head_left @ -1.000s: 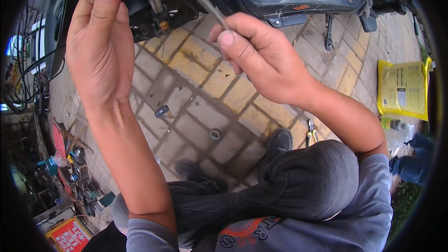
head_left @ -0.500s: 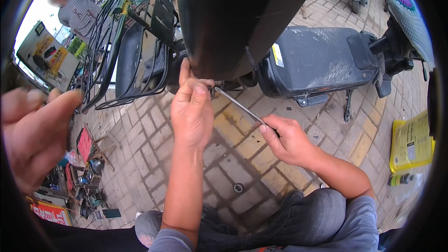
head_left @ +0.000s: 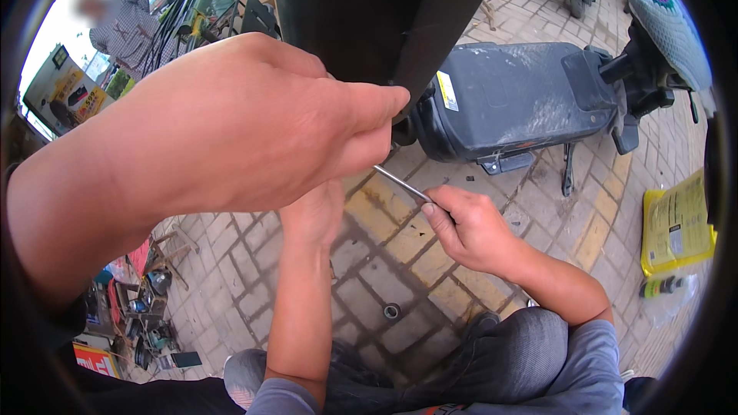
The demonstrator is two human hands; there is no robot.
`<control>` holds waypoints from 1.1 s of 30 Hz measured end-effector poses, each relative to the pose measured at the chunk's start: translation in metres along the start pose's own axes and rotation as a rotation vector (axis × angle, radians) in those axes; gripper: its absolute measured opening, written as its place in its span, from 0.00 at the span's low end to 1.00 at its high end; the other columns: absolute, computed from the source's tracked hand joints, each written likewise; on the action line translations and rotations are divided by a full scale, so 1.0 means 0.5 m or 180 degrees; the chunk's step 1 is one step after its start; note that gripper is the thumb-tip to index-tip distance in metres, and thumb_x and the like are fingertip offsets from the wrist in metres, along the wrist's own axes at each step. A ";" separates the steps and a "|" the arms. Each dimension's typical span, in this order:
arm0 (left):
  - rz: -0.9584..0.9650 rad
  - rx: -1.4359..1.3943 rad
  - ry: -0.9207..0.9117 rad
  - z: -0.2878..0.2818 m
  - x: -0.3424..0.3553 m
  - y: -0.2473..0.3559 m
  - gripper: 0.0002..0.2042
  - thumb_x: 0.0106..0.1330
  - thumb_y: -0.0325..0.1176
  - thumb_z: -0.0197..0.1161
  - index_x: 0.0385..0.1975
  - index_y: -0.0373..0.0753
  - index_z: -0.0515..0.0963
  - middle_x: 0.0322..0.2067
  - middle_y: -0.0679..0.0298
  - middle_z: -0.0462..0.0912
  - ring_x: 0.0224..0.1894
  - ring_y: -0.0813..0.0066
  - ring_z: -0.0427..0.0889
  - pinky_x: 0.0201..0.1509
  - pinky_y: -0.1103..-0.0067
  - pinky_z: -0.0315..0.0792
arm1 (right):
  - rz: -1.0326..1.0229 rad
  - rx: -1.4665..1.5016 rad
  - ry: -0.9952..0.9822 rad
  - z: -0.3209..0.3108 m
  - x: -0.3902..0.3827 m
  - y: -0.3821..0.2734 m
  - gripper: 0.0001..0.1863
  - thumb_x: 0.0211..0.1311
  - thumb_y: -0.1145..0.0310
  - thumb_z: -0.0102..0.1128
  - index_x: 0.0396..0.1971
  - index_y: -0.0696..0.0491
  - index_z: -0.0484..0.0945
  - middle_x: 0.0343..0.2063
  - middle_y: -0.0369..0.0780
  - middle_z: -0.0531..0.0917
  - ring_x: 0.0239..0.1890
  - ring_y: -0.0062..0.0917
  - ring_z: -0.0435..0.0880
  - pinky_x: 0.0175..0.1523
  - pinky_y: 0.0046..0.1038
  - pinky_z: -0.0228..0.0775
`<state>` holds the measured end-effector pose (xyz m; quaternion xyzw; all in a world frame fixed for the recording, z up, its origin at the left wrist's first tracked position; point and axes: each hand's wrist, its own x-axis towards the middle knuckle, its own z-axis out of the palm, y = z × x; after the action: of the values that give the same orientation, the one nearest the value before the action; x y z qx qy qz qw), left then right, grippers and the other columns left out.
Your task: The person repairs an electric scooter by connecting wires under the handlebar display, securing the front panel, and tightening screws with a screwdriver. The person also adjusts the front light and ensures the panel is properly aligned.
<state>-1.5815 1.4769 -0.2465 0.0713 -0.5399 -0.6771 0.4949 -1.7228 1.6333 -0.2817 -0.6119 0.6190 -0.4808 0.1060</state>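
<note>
My right hand [head_left: 475, 232] is closed round a slim steel screwdriver [head_left: 400, 183], its shaft pointing up and left. The handle is covered by my fingers. Another person's large hand [head_left: 254, 123] reaches in from the left, close to the camera, one finger extended to the lower edge of a big dark vehicle panel [head_left: 354, 23]. It covers the screwdriver's tip and most of my left hand [head_left: 314, 214]. Only the wrist and lower palm of that hand show, below the panel, so its fingers are hidden.
A black electric scooter [head_left: 515, 96] stands on the paving to the right. A yellow package [head_left: 678, 223] is at the far right. A small dark ring [head_left: 392, 311] lies between my knees. Tools and parts [head_left: 150, 330] are heaped at lower left. Another person [head_left: 127, 31] stands at far left.
The other person's hand has swung in from the left edge across my left hand, whose fingers showed before at the panel's lower edge. My right hand keeps hold of the screwdriver.
</note>
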 end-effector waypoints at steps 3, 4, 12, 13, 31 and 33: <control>-0.0008 0.0010 0.0029 0.001 -0.001 0.000 0.13 0.66 0.35 0.61 0.45 0.35 0.74 0.62 0.68 0.63 0.59 0.78 0.64 0.60 0.78 0.59 | 0.0031 0.0027 -0.0021 0.000 -0.001 -0.001 0.06 0.63 0.70 0.54 0.32 0.57 0.73 0.24 0.47 0.77 0.26 0.47 0.78 0.30 0.42 0.70; -0.0007 0.0010 0.0035 0.002 0.000 0.000 0.14 0.66 0.35 0.61 0.46 0.35 0.74 0.62 0.68 0.63 0.59 0.78 0.64 0.61 0.78 0.59 | 0.0031 0.0021 -0.0027 -0.001 0.000 -0.001 0.06 0.62 0.70 0.54 0.32 0.57 0.73 0.24 0.47 0.77 0.26 0.47 0.78 0.29 0.42 0.70; 0.0034 0.0116 0.0105 0.004 -0.003 -0.006 0.19 0.67 0.36 0.61 0.53 0.34 0.70 0.61 0.68 0.65 0.58 0.78 0.65 0.61 0.78 0.58 | -0.0032 -0.0126 -0.0010 -0.008 0.000 0.008 0.06 0.62 0.70 0.55 0.32 0.57 0.72 0.25 0.47 0.78 0.25 0.46 0.78 0.28 0.42 0.70; 0.0029 0.0212 0.0087 0.000 0.001 -0.006 0.21 0.67 0.37 0.60 0.56 0.34 0.68 0.61 0.68 0.65 0.58 0.79 0.65 0.62 0.78 0.58 | -0.0044 -0.0166 0.0000 -0.008 0.001 0.004 0.06 0.62 0.70 0.55 0.32 0.57 0.72 0.25 0.47 0.78 0.25 0.46 0.78 0.28 0.42 0.70; 0.0127 0.0670 -0.0014 -0.011 0.003 -0.007 0.14 0.66 0.34 0.62 0.47 0.35 0.74 0.58 0.67 0.68 0.53 0.78 0.69 0.61 0.76 0.61 | 0.1133 0.1379 -0.1471 -0.059 0.031 0.008 0.14 0.69 0.61 0.51 0.38 0.59 0.75 0.23 0.36 0.75 0.26 0.23 0.73 0.33 0.28 0.67; 0.0246 0.0797 -0.0031 -0.004 0.002 -0.010 0.13 0.66 0.35 0.61 0.45 0.35 0.74 0.57 0.67 0.69 0.55 0.76 0.68 0.62 0.74 0.60 | 0.0942 0.1314 -0.1334 -0.040 0.025 0.037 0.15 0.70 0.61 0.50 0.42 0.58 0.77 0.25 0.34 0.76 0.29 0.18 0.73 0.35 0.25 0.67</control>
<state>-1.5838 1.4744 -0.2508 0.1084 -0.6249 -0.5852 0.5052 -1.7522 1.6278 -0.2792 -0.5666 0.5554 -0.4392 0.4215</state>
